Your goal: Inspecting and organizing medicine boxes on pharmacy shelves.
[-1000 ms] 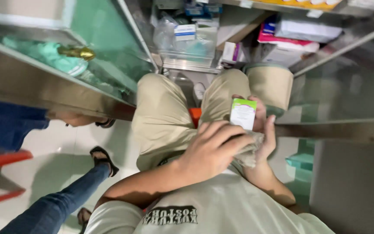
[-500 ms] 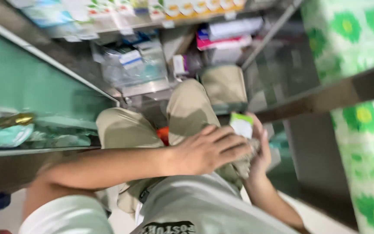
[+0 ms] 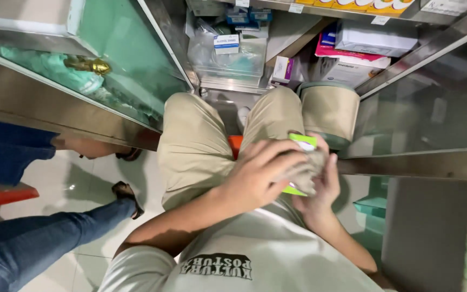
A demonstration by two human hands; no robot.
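My left hand (image 3: pixel 258 176) presses one grey cloth (image 3: pixel 304 170) over most of one green-and-white box (image 3: pixel 304 143); my right hand (image 3: pixel 320 189) grips the box from beneath, above my lap.

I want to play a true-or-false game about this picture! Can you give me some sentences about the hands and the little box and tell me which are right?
1. The left hand presses a grey crumpled cloth against the small green-and-white cardboard box. True.
2. The right hand is resting on the floor. False: it supports the box from behind.
3. The box is bright red. False: it is green and white.
4. A clear plastic tub sits on the shelf beyond the knees. True.
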